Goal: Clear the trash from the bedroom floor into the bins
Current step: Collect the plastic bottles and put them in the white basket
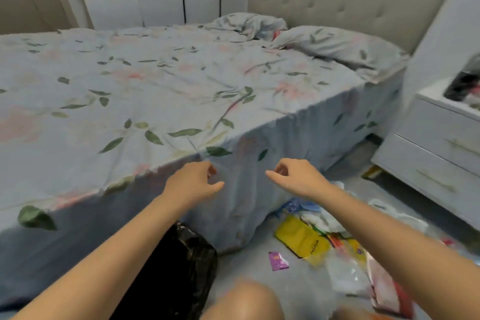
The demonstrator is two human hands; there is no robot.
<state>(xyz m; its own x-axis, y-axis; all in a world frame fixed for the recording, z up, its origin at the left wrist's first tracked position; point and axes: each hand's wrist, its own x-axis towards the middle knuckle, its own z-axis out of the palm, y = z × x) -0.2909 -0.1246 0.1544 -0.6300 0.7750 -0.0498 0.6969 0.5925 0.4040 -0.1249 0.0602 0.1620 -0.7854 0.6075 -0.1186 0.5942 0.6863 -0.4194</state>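
Trash litters a bedroom floor beside the bed as a person's two empty hands hover above it.

A yellow packet (301,238), a small purple wrapper (278,260) and clear and white plastic bags (348,274) lie scattered on the floor (249,262) between the bed (155,91) and a white drawer unit (439,153). A bin lined with a black bag (181,267) stands against the bed's side, under the left forearm. The left hand (193,182) and right hand (296,176) hang apart before the hanging floral sheet, fingers loosely curled, holding nothing.
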